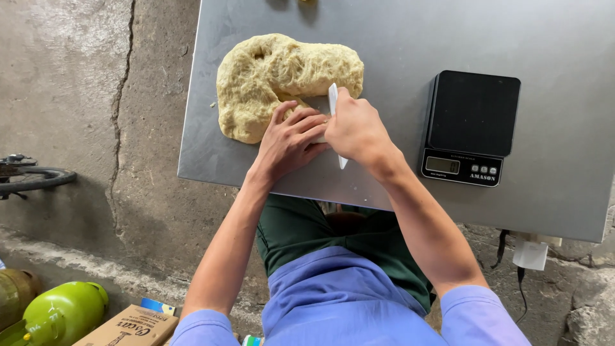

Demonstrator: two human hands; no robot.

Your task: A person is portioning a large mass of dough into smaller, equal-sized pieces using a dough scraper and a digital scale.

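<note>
Up close, the right hand (356,131) is closed around a white scraper (334,102) standing on edge (its long axis runs toward the person) at the dough's (269,80) lower right edge, while the left hand (289,138), fingers apparently spread flat, presses the dough beside it on the metal table (397,38).

The person wears a short-sleeved shirt (333,301) of soft lavender-blue cloth, its sleeves ending above the elbows. Below it sit dark green trousers or shorts (301,227), plain and unmarked. Both forearms are bare, with no watch, ring, bracelet or glove on the left hand (288,138) or the right hand (355,131).
</note>
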